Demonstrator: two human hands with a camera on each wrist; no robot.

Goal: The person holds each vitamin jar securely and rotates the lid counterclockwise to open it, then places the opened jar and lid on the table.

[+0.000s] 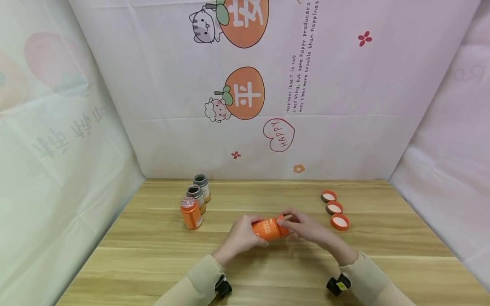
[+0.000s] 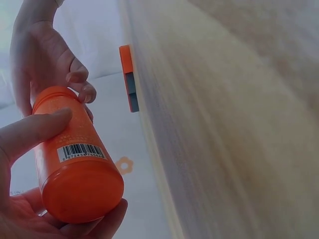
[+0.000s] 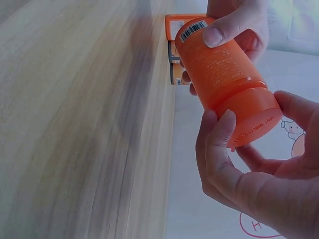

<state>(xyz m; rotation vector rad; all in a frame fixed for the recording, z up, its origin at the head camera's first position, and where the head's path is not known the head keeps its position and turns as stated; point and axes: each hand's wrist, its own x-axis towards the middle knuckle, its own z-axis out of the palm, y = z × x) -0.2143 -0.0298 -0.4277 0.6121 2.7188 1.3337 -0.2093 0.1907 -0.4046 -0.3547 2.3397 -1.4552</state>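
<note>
An orange plastic bottle lies tilted in the air over the middle of the wooden table. My left hand grips its body, with the thumb along the side near a barcode label. At the other end, my right hand holds the orange screw cap by its rim with curled fingers. The cap sits on the bottle in the right wrist view; whether it is loose cannot be seen. Both hands are above the tabletop.
Back left stand two open grey-necked jars and an orange bottle with a silvery seal on top. Three caps, a far cap, a middle cap and a near cap, lie inside-up at right. Printed white cloth walls the table.
</note>
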